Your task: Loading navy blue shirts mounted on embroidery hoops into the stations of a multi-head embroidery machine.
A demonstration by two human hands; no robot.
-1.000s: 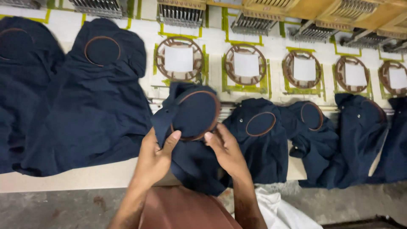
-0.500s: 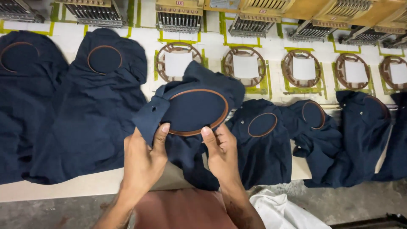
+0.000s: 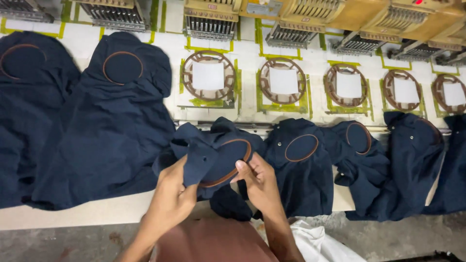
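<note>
1. The left hand (image 3: 171,196) and the right hand (image 3: 259,182) both grip closed on the dark blue garment (image 3: 213,160) with its brown hoop (image 3: 227,162), at lower centre.
2. More hooped garments (image 3: 301,160) lie to the right.
3. Empty round frames (image 3: 208,76) sit on the white table (image 3: 247,104) above.

I look down on a long white desk (image 3: 121,213) marked with yellow-green tape outlines. Along its far edge I see a row of yellow machine heads (image 3: 335,14) with metal needle banks. Below the desk edge lies a stained grey concrete floor (image 3: 58,242). The light is even and flat.
</note>
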